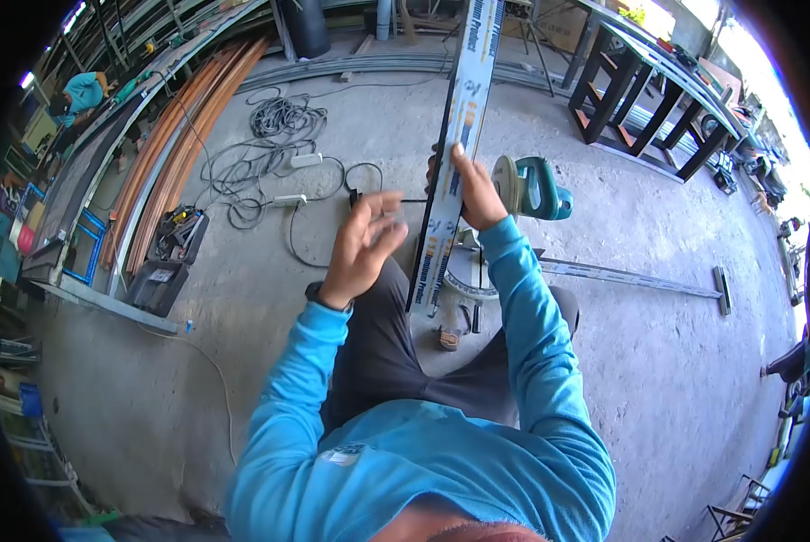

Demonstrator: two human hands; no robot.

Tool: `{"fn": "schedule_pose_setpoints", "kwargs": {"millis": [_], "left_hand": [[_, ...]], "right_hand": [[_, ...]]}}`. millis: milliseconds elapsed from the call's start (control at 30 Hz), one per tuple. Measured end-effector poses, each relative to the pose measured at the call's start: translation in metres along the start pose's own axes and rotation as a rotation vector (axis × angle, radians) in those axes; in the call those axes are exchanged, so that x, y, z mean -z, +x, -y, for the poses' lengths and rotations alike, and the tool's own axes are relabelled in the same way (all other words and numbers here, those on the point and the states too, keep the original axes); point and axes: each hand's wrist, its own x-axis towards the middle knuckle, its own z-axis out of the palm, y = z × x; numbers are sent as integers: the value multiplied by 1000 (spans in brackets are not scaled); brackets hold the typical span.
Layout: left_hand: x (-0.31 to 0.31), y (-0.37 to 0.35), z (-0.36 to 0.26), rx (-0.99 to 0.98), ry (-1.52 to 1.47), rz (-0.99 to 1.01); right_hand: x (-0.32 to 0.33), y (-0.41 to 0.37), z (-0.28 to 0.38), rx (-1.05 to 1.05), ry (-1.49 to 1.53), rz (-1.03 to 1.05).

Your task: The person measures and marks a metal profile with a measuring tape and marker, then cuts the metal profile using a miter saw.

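A long metal profile (459, 135), covered in printed protective film, stands up at a slight tilt before me. My right hand (479, 191) is wrapped round it, with the thumb on its printed face. To the left of the profile, my left hand (366, 246) is raised with its fingers apart and holds nothing. Just behind and right of the profile is a green miter saw (538, 188); its round base (468, 274) sits on the floor between my legs. A small brown object (448, 339) lies in front of the base.
Tangled cables (283, 122) with white connectors lie at the left, near brown profiles (183, 135) and a toolbox (158, 286). A metal bar (631, 275) extends right across the floor. A black frame table (644, 108) stands upper right. Another person (84, 92) is at far left.
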Motion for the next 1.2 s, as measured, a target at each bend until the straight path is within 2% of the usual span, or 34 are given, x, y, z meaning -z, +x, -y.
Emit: {"fn": "schedule_pose_setpoints", "kwargs": {"millis": [33,67,133,200,233,333,400,467,600,633,867,933,967,1000,1100,1200], "left_hand": [[-6,15,5,-60,-68,-34],[-11,31,4,-120,-61,-49],[-19,56,-1,-232,-47,-90],[-18,64,2,-260,-63,-17],[-17,63,5,-270,-71,24],[-23,39,11,-263,-22,104],[-26,26,19,-281,26,144],[-26,11,32,-278,104,174],[-27,0,24,-300,251,206],[-28,-1,25,-369,262,211],[-34,-17,29,-317,235,213],[-35,-22,55,-263,249,232],[-34,-24,71,-204,195,245],[-37,-26,72,-230,202,223],[-47,-25,68,-339,207,182],[-47,-25,54,-445,206,196]], "right_hand": [[12,-3,-12,36,-262,-8],[14,-11,-21,123,-322,95],[1,-46,-15,102,-426,185],[0,-65,-29,103,-389,301],[4,-73,-30,50,-382,279],[7,-91,-16,312,-530,333],[3,-100,6,389,-380,265],[-11,-107,38,585,-473,336],[-22,-113,31,654,-554,299],[-21,-110,28,791,-660,302],[-21,-117,7,945,-436,270],[-29,-123,14,903,-247,137],[-30,-124,26,879,-242,129],[-29,-124,35,860,-238,121],[-29,-122,47,969,-277,260],[-29,-127,36,934,-256,378]]}}
